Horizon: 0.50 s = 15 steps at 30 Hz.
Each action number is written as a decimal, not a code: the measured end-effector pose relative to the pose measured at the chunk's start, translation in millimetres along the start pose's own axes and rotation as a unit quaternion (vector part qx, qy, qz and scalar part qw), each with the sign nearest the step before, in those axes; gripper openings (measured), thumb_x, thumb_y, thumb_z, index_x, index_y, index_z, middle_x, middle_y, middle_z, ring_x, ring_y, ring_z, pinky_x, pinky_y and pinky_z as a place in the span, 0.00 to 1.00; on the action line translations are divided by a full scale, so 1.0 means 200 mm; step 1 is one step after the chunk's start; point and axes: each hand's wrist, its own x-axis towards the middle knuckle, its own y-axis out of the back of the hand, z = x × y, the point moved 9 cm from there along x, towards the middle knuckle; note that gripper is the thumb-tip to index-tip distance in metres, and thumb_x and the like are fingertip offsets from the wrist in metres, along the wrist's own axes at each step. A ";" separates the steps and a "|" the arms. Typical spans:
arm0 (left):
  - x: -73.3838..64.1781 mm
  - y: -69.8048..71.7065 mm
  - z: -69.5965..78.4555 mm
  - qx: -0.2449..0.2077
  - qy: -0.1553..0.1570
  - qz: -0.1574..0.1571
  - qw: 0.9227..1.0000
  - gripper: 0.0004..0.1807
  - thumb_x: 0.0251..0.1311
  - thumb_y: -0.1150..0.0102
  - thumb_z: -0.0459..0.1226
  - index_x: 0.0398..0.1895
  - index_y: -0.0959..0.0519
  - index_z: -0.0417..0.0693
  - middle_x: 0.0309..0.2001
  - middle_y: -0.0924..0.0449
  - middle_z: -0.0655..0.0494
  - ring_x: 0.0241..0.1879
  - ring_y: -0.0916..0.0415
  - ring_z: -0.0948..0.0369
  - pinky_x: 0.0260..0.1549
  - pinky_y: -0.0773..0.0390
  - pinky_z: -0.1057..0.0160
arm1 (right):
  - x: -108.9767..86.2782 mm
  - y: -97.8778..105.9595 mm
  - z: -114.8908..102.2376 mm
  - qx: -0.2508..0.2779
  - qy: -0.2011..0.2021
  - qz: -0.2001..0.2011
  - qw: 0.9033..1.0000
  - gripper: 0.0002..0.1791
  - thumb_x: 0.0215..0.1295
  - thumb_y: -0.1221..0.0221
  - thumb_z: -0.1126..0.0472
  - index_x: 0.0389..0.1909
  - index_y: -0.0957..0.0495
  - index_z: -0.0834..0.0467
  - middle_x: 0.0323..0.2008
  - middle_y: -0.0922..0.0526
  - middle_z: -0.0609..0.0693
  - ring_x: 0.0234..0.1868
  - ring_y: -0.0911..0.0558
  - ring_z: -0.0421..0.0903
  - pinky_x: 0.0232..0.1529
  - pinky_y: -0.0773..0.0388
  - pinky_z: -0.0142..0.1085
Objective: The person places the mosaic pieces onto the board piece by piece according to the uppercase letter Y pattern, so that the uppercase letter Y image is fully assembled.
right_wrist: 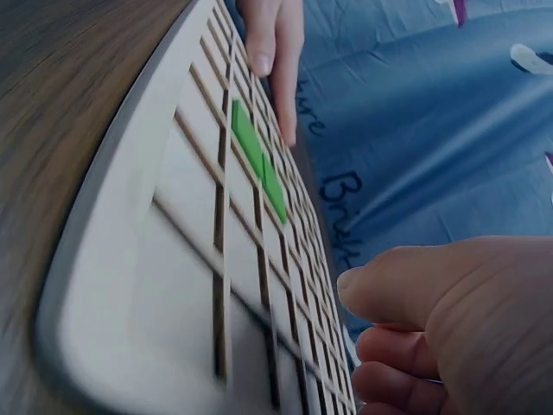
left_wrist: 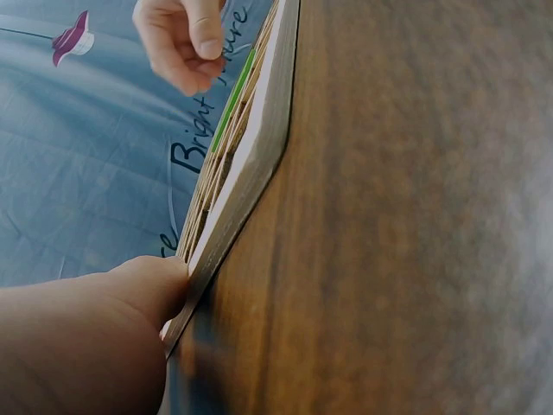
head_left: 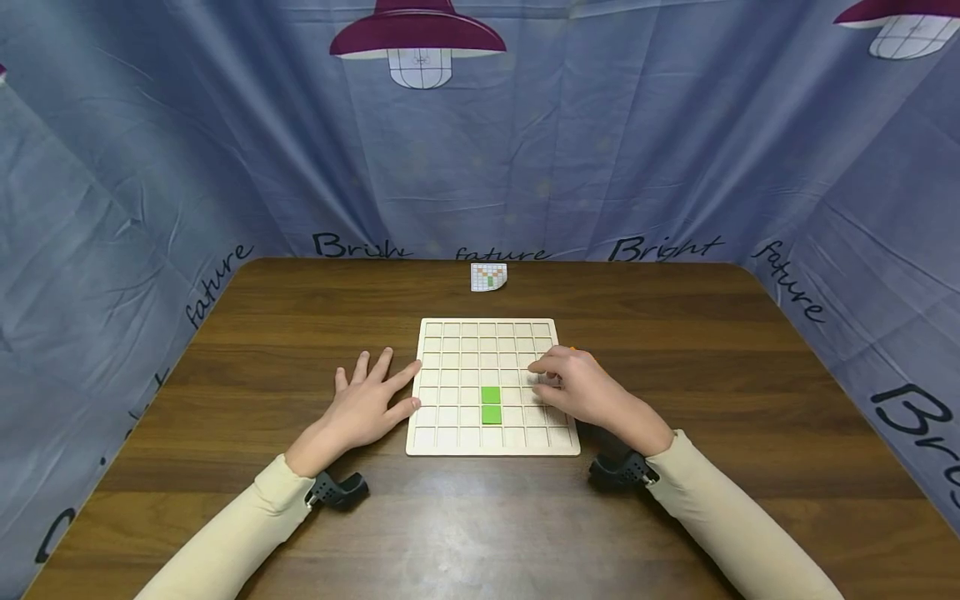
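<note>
A pale square board (head_left: pixel 451 377) with a raised grid lies on the table. Two green square tiles, an upper one (head_left: pixel 491 395) and a lower one (head_left: pixel 491 414), fill adjoining cells in one column. My left hand (head_left: pixel 358 412) has its fingers spread, with thumb and index fingertip touching the board's left edge. Over the right part of the board hovers my right hand (head_left: pixel 583 387), fingers loosely bent and thumb apart from the index finger. Nothing shows between them. In the right wrist view, the thumb (right_wrist: pixel 393 281) stands above the curled fingers.
A small paper card (head_left: pixel 488 277) printed with a coloured grid lies behind the board. Something orange (head_left: pixel 592 356) peeks out past the right hand, mostly hidden. The brown wooden table (head_left: pixel 480 525) extends around the board to a blue curtain (head_left: pixel 525 150) at the back and sides.
</note>
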 end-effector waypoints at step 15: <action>0.00 0.00 0.01 -0.002 0.000 0.002 1.000 0.33 0.74 0.50 0.55 0.79 0.37 0.62 0.79 0.48 0.33 0.76 0.55 0.24 0.63 0.53 0.16 | -0.17 0.07 0.18 -0.026 -0.061 -0.014 0.998 0.14 0.57 0.29 0.68 0.45 0.13 0.63 0.33 0.17 0.52 0.29 0.26 0.42 0.30 0.28 0.31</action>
